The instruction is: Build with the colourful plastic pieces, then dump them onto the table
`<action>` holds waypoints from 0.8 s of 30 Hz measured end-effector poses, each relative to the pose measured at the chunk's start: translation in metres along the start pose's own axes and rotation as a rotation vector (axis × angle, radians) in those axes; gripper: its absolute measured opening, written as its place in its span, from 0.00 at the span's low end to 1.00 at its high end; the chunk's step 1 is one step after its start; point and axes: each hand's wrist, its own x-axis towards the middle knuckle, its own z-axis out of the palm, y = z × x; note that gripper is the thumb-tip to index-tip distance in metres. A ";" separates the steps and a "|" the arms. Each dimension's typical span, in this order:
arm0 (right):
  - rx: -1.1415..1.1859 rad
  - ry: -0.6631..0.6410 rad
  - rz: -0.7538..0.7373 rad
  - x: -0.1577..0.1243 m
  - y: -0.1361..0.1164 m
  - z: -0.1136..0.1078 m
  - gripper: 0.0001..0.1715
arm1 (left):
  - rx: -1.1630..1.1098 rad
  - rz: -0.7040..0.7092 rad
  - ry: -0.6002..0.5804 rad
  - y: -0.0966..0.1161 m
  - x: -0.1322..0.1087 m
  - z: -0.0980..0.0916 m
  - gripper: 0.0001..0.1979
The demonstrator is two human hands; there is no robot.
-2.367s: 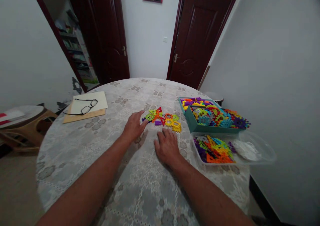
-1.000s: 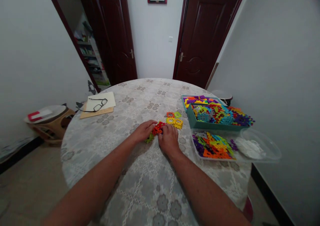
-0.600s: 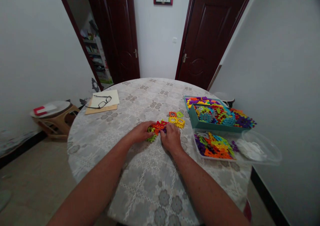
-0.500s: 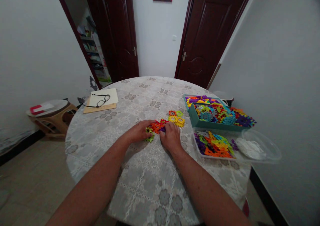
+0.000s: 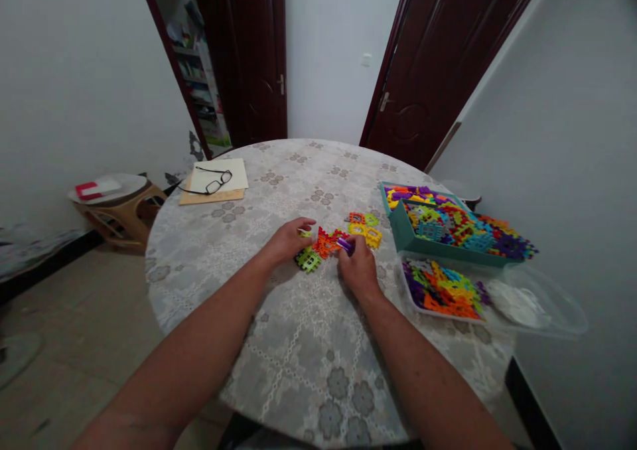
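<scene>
A small group of interlocking plastic building pieces lies on the table between my hands. My left hand (image 5: 290, 239) is at its left end, thumb and forefinger apart, beside the lime-green piece (image 5: 309, 259); its other fingers are partly hidden. Orange-red pieces (image 5: 327, 243) stand in the middle, some of them tilted up. My right hand (image 5: 359, 265) pinches a shiny purple piece (image 5: 344, 244) against the right side of the orange-red ones. Just beyond that hand lie yellow linked squares (image 5: 365, 233), an orange square (image 5: 356, 218) and a lime-green piece (image 5: 371, 220).
On the right stand a teal box (image 5: 405, 234) heaped with colourful pieces and a clear plastic tray (image 5: 411, 299) of more pieces. White pieces (image 5: 517, 302) lie in a clear lid. Glasses (image 5: 213, 186) rest on paper at the far left.
The camera view has shifted, moving the scene rightward. My left forefinger has lifted away from the pieces. The purple piece in my right hand now shows more, tilted up.
</scene>
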 end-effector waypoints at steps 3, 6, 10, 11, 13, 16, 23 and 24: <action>0.035 0.030 -0.035 0.001 0.001 -0.002 0.23 | -0.143 -0.088 0.007 0.005 0.001 -0.005 0.28; 0.060 0.046 -0.078 0.003 0.002 -0.005 0.23 | -0.158 -0.114 0.012 0.008 0.001 -0.012 0.27; 0.070 0.081 -0.077 0.005 -0.002 -0.010 0.21 | 0.030 -0.069 0.026 0.006 0.001 -0.019 0.24; 0.066 0.077 -0.090 0.005 -0.005 -0.012 0.21 | 0.060 -0.078 0.003 0.006 0.002 -0.020 0.24; 0.058 0.048 -0.139 0.004 -0.010 -0.015 0.21 | 0.097 -0.071 0.008 0.004 0.003 -0.020 0.23; 0.051 0.005 -0.206 0.002 -0.020 -0.020 0.22 | 0.070 -0.074 -0.003 0.002 0.003 -0.018 0.22; 0.091 -0.074 -0.138 -0.001 -0.043 -0.041 0.21 | 0.026 -0.088 -0.034 -0.003 0.006 -0.018 0.27; 0.091 -0.120 -0.116 0.000 -0.045 -0.047 0.19 | 0.026 -0.087 -0.038 -0.005 0.006 -0.018 0.28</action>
